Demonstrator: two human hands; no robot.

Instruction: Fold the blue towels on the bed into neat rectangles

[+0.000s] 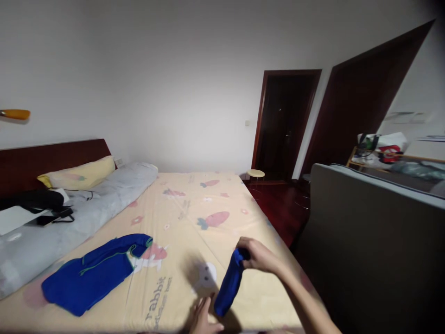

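Note:
My right hand (pixel 259 255) is closed around the upper end of a narrow folded piece of blue clothing (pixel 229 285), holding it up on a slant above the bed. Its kind does not show because it is folded into a strip. Close to its lower end, my left hand (pixel 204 319) is low over the sheet, thumb and fingers apart, with nothing in it. Over on the left of the bed lies a blue garment with green trim (pixel 93 273), spread fairly flat, one sleeve reaching toward the middle.
A patterned bed sheet (pixel 181 222) covers the mattress. Along the left are a grey rolled quilt (pixel 114 199), a yellow pillow (pixel 83 174) and a black bag (pixel 41 202). A grey panel (pixel 365 241) stands at the right. A round stool (pixel 255 173) sits near the doorway.

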